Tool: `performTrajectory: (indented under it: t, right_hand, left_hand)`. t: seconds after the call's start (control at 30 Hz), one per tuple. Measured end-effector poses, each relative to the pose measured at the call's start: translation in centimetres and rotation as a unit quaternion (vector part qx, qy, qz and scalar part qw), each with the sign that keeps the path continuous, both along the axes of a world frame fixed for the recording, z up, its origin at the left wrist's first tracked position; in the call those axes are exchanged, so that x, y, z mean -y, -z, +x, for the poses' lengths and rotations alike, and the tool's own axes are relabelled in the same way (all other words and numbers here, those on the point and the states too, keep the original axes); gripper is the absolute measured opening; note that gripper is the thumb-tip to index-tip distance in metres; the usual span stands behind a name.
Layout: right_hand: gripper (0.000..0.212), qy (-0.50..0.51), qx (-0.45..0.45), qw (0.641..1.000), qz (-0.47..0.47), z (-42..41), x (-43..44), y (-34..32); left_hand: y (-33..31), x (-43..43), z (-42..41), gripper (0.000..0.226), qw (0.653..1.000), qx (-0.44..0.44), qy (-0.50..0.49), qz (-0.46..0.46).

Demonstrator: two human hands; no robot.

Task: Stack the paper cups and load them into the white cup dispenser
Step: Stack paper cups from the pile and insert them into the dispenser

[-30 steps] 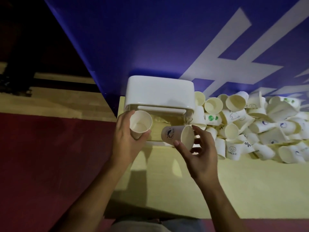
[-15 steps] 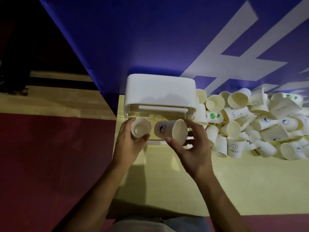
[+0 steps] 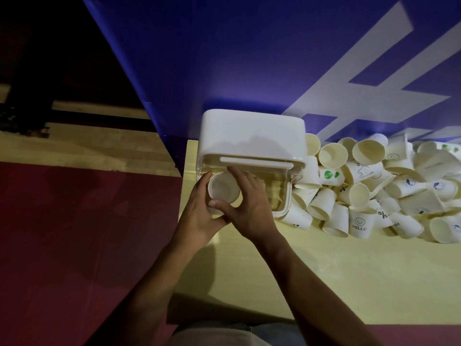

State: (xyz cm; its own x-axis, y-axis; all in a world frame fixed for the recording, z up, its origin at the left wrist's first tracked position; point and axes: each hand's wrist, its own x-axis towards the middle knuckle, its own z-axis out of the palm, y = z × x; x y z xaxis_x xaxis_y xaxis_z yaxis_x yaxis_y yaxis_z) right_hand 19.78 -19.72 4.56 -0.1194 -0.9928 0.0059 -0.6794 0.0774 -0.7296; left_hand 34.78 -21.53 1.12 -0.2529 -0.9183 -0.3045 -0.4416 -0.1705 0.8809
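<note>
Fingers [image 3: 239,176] from both sides encircle the paper cup [image 3: 221,188]

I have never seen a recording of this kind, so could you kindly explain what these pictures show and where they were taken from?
There is no machine here. A person wears a camera on the head, and it looks down at their own two bare hands. The left hand and the right hand together hold a white paper cup, mouth up, with fingers curled round it. I cannot tell whether other cups are nested inside it. The cup is at the front of a white box-shaped plastic cup dispenser. The dispenser stands on a pale yellow table, against a blue wall with white markings. To the right of the dispenser lies a loose heap of white paper cups, some of them printed.
</note>
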Motion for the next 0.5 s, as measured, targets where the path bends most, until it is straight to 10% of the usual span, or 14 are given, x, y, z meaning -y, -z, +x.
performTrajectory:
  t: [0.5]
  right_hand:
    - [0.065, 0.012, 0.069, 0.997, 0.027, 0.3, -1.0, 2.7]
  left_hand:
    - [0.2, -0.7, 0.2, 0.106, 0.999, 0.018, 0.027, -0.029]
